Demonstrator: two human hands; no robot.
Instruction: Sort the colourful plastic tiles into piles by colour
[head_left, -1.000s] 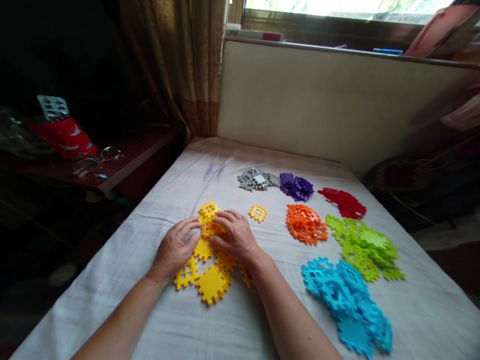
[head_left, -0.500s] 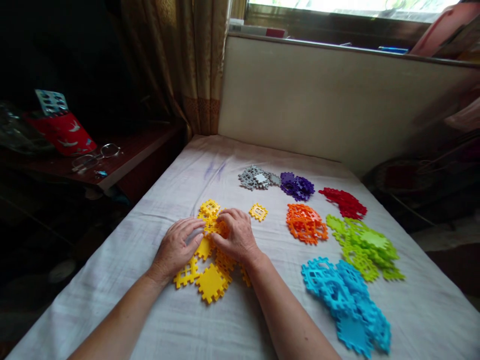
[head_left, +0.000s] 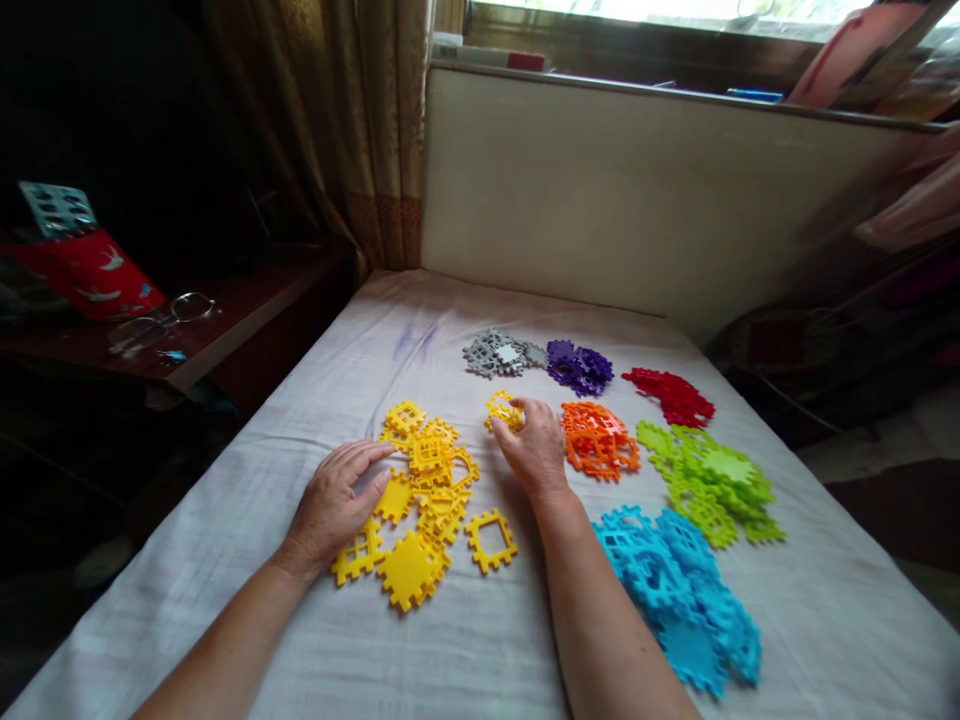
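Overlapping yellow interlocking plastic pieces [head_left: 409, 570], some solid and some with window-like openings, lie spread on the pale sheet. My left hand [head_left: 334, 505] rests at the left side of this group, fingers loosely stretched and apart, with the fingertips near the upper pieces. To the right of the group, my right hand [head_left: 536, 445] has its thumb and forefinger closed on a small yellow window piece [head_left: 501, 408], partly covered by the fingers. A yellow square frame piece [head_left: 491, 541] lies apart on the sheet, below my right hand.
Piles of interlocking pieces lie beyond and to the right: grey [head_left: 491, 353], purple [head_left: 581, 368], red [head_left: 671, 397], orange [head_left: 600, 440], lime green [head_left: 720, 480] and blue [head_left: 686, 600]. Eyeglasses [head_left: 191, 307] and a red container [head_left: 97, 275] sit on the dark side table [head_left: 247, 325].
My right hand has moved off the yellow group, rightward to the separate small window piece. The view has shifted slightly. My left hand stays beside the group.
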